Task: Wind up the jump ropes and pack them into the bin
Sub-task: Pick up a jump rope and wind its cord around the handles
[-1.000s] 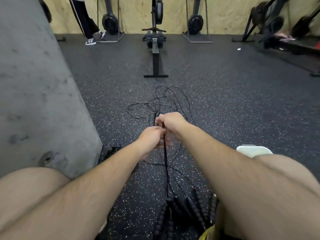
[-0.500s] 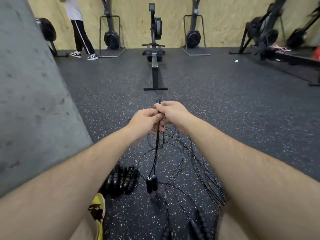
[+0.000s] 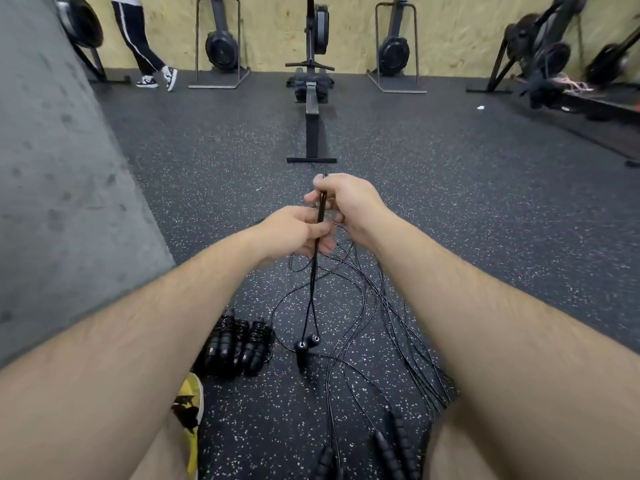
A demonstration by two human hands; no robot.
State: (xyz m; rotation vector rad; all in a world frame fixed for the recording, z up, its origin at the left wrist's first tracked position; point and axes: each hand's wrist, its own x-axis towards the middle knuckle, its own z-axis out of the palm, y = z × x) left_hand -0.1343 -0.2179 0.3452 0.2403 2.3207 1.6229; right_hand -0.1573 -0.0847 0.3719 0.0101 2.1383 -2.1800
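Both hands hold one black jump rope [image 3: 314, 271] up in front of me. My right hand [image 3: 349, 199] pinches the folded cord at the top, and my left hand [image 3: 298, 233] grips it just below. The rope's two handles [image 3: 306, 346] dangle together near the floor. Several loose black ropes [image 3: 374, 327] trail across the floor under my right arm, with more handles [image 3: 398, 445] lying at the bottom edge. Wound-up ropes [image 3: 235, 344] lie in a bundle on the floor to the lower left. No bin is in view.
A grey concrete pillar [image 3: 62, 188] stands close on the left. A rowing machine [image 3: 313, 109] lies straight ahead, with more machines along the plywood wall. A person [image 3: 142, 39] walks at the far left. My yellow shoe [image 3: 188, 410] is beside the bundle.
My hands have lifted the rope higher, raising the handles off the floor. My right hand has moved above my left along the cord. The view has tilted up and the person has stepped right.
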